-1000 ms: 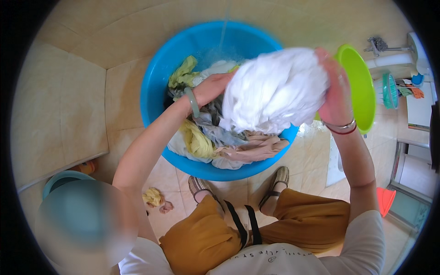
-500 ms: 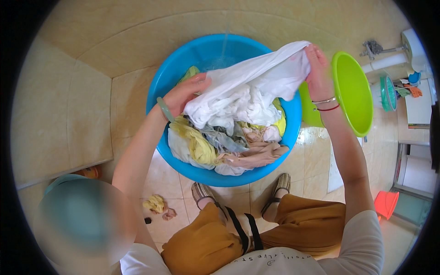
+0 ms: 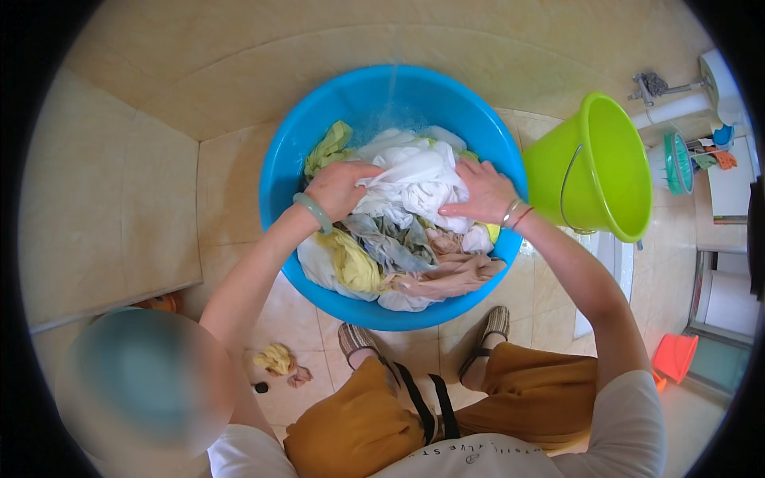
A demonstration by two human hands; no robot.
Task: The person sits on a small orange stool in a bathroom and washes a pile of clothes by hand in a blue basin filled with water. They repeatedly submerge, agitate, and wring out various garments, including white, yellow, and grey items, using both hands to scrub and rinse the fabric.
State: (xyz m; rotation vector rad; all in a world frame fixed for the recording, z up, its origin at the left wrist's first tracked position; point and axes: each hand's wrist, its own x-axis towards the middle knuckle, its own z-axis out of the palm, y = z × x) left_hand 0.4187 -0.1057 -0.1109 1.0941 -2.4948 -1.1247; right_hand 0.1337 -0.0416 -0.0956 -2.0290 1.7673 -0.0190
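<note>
Far tub: open strip along the blue tub's (image 3: 343,97) far wall; falling water (image 3: 391,92) crosses it.
Near tub: clothes (image 3: 394,243) crowd close to the wall.
Between hands: white cloth (image 3: 410,171) fills the space from left hand (image 3: 339,189) to right hand (image 3: 488,193).
Right side: green bucket (image 3: 558,143) stands just beside the rim, obstructing passage.
Left side: passable gap between tub and wall (image 3: 103,191).
Near floor: two shoes (image 3: 494,323) flank a gap.

White cloth (image 3: 434,193), earlier aloft, now low in blue tub (image 3: 341,102)
</note>
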